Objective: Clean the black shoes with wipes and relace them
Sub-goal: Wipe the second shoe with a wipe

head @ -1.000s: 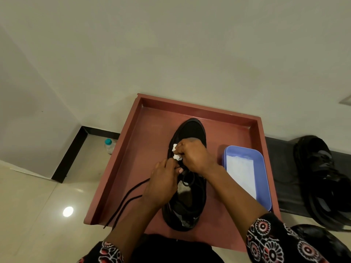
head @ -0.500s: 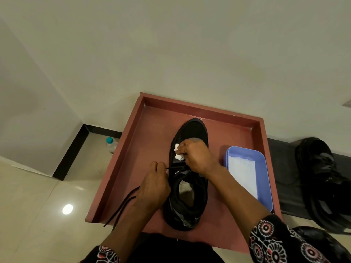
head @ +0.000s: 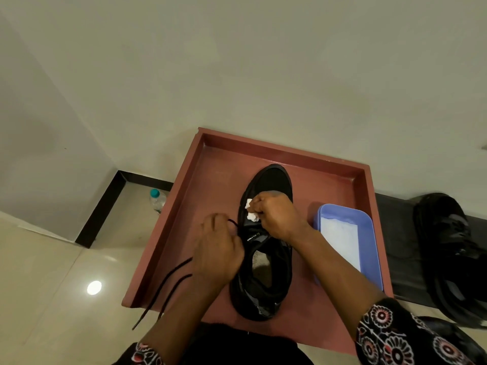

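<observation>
Black shoe (head: 271, 180), reddish-brown tray (head: 210, 164), lavender tub (head: 369, 219), white wipe (head: 251, 216).

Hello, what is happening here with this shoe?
A person works on a black shoe lying in a red tray. The left hand pulls a lace out to the side, while the right hand grips a crumpled wipe at the eyelets. A blue tub stands beside the shoe.

Matt black fabric shoe (head: 266, 248), crumpled white paper wipe (head: 251, 212), smooth glossy blue plastic tub (head: 369, 233), matt reddish tray (head: 210, 164), glossy polished floor tiles (head: 52, 285), woven black lace (head: 168, 283)
</observation>
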